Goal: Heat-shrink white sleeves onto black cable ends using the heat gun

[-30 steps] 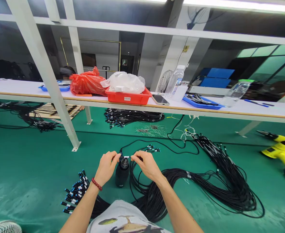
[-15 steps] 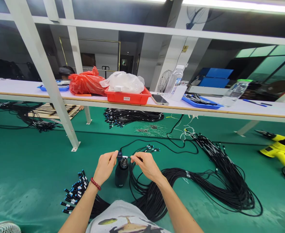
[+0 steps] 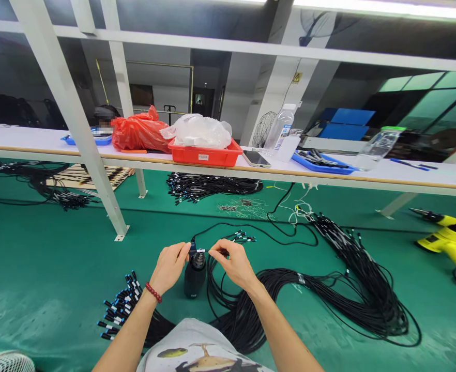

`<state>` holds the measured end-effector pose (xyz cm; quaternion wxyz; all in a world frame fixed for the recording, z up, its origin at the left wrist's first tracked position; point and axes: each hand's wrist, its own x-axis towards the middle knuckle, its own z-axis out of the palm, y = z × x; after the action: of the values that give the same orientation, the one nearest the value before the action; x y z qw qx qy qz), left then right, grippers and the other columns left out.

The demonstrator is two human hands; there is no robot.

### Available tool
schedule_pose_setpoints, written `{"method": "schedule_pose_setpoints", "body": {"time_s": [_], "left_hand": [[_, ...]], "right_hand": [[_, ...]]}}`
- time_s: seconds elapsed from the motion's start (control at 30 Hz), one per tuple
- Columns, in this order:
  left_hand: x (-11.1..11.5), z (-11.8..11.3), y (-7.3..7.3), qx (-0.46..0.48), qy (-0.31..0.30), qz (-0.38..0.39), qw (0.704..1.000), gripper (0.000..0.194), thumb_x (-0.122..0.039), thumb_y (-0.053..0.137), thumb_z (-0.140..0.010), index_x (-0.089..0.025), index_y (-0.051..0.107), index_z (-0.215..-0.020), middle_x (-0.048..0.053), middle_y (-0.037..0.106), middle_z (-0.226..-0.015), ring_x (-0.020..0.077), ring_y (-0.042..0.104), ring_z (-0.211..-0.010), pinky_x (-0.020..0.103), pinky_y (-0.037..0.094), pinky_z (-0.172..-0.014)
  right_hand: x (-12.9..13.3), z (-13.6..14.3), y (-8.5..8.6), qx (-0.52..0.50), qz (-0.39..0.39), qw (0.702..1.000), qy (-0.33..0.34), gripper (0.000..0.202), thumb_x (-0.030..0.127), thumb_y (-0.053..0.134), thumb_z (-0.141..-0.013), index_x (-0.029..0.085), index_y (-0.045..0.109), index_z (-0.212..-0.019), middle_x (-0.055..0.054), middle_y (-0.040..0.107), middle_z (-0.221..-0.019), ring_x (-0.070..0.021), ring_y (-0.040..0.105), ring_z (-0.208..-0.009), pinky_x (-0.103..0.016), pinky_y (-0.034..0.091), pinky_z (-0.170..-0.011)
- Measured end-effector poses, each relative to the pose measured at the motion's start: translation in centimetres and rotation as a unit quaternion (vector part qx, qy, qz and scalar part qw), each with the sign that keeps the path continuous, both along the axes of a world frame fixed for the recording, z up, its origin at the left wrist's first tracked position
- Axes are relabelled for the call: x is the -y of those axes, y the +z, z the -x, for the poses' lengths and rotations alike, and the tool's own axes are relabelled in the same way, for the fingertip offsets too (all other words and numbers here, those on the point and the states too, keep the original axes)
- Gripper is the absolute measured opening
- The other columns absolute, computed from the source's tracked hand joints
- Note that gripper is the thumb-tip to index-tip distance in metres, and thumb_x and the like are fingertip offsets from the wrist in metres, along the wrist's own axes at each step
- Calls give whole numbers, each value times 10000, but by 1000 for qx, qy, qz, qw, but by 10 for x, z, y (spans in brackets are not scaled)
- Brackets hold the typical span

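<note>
A black cable with a white sleeve [image 3: 200, 251] is stretched level between my hands. My left hand [image 3: 172, 262] pinches its left end, and my right hand [image 3: 231, 258] pinches it just right of the sleeve. Right below the sleeve is the metal nozzle of a black heat gun [image 3: 194, 279], which stands upright on the floor; whether they touch I cannot tell. From my right hand the cable runs down toward a thick bundle of black cables [image 3: 247, 315]. Left of my knees lie many blue-tipped cable ends [image 3: 121, 307] with white sleeves.
A white bench [image 3: 142, 161] crosses ahead, carrying a red tray [image 3: 204, 157], a red bag [image 3: 138, 132], a phone [image 3: 256, 158], bottles and a blue tray [image 3: 323, 164]. Cable bundles [image 3: 214, 186] lie beneath it. A yellow heat gun [image 3: 445, 237] lies at right. Another person sits beyond the bench.
The cable has turned or shifted slightly, so its white sleeve looks a little different over the nozzle. Both hands keep their pinch in nearly the same place.
</note>
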<state>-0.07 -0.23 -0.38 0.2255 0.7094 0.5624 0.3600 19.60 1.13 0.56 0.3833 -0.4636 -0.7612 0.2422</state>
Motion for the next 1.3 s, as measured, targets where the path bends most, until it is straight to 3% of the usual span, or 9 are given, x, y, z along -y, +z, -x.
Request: {"method": "schedule_pose_setpoints", "body": {"time_s": [0.3,0.77,1.07,1.17,1.3], "left_hand": [[-2,1,-4,39,6,-20,999,438,-508,339,-927,-210,442,-623,-46,439,-557,127,402,-540,253,286,-552],[-3,4,-9,63,8,-32,997,276,-440,450,-893,-212,562,-786,4,617,-759,171,553,-727,276,397,-682],[-3,5,-12,79,4,-29,996,142,-331,495,-876,-212,573,-874,18,633,-870,176,549,-824,303,406,-779],[-2,4,-9,64,6,-30,997,179,-363,476,-888,-212,560,-845,10,619,-834,175,540,-800,298,391,-760],[1,2,-3,21,7,-26,999,398,-442,353,-936,-208,461,-633,-21,522,-616,158,481,-629,291,335,-661]], "right_hand": [[1,-7,3,75,-10,997,25,249,284,506,-924,202,669,-755,-12,668,-751,-149,565,-691,-261,391,-647],[-3,-1,-2,15,-1,1000,-15,117,202,597,-836,191,675,-750,-18,666,-744,-149,590,-681,-256,420,-627],[-5,1,-5,-13,-1,1000,-11,67,178,622,-803,190,666,-754,-19,652,-744,-147,587,-681,-253,442,-633],[-3,0,-4,4,-5,1000,-10,95,206,606,-828,189,662,-753,-19,651,-745,-147,577,-679,-252,423,-623],[0,-1,0,53,-11,998,-6,259,305,526,-907,193,656,-713,-6,631,-665,-143,539,-627,-258,369,-600]]}}
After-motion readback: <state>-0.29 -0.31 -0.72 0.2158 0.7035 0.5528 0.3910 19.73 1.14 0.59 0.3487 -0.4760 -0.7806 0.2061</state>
